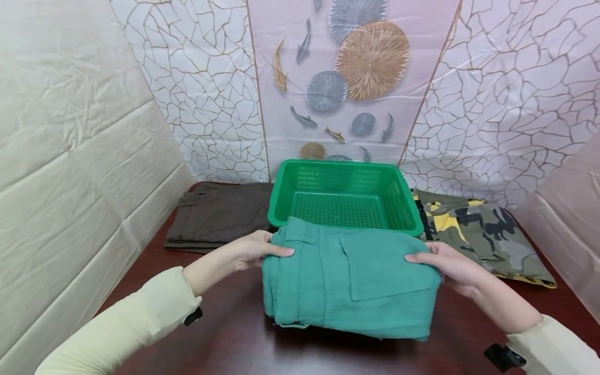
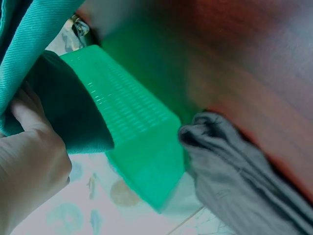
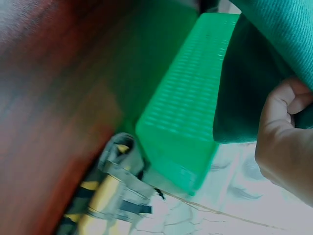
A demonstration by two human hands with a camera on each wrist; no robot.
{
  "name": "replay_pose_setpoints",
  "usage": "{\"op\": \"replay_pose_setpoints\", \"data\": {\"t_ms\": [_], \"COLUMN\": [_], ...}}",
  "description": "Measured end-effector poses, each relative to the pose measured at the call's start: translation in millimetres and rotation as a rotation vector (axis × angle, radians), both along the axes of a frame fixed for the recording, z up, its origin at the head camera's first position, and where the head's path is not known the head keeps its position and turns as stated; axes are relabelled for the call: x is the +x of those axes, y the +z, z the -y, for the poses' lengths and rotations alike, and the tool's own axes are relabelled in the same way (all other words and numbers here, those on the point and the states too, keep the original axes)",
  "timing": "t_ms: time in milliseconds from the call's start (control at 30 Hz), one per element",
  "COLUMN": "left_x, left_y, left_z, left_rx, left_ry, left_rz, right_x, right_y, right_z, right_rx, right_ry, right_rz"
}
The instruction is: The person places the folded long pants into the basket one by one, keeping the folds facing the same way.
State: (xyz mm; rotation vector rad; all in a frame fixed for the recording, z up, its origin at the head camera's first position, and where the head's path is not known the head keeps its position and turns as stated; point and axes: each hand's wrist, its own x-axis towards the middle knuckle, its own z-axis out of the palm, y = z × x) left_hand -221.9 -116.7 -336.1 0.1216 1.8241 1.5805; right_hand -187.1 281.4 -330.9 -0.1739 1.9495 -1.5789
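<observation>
A folded pair of teal trousers (image 1: 375, 276), with a belt loop and a pocket showing, is held up above the table in front of the basket. My left hand (image 1: 255, 250) grips its left edge, thumb on top and fingers underneath. At the opposite edge my right hand (image 1: 450, 265) pinches the cloth the same way. In the left wrist view the left hand (image 2: 34, 152) has its fingers tucked into the cloth; the right wrist view shows the right hand (image 3: 288, 132) with curled fingers against the fabric. Behind the trousers stands a green plastic basket (image 1: 276, 200).
Folded dark brown trousers (image 1: 225, 211) lie left of the basket. To its right are folded camouflage trousers (image 1: 487, 234) in grey, black and yellow. The dark red table (image 1: 211, 323) is walled by pale cloth at both sides and a patterned backdrop (image 1: 220, 94) behind.
</observation>
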Motion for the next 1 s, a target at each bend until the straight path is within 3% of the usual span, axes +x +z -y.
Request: {"op": "replay_pose_setpoints", "data": {"t_ms": [200, 367, 667, 1000], "left_x": [-1.7, -11.3, -40.9, -77.6], "left_y": [24.4, 42.6, 61.0, 79.5], "left_z": [0.4, -2.7, -10.9, -27.0], "left_rx": [0.015, 0.0, -0.057, -0.152], "left_ry": [-0.008, 0.002, 0.028, 0.08], "left_rz": [-0.011, -0.026, -0.055, -0.094], "right_x": [-5.1, -15.3, -47.8, -87.4], "right_y": [20.9, 41.7, 65.0, 79.8], "right_z": [0.3, 1.3, 0.4, 3.1], "right_rx": [0.05, 0.158, 0.157, 0.229], "right_ry": [-0.019, -0.058, -0.023, -0.056], "right_rz": [-0.055, -0.087, -0.086, -0.088]}}
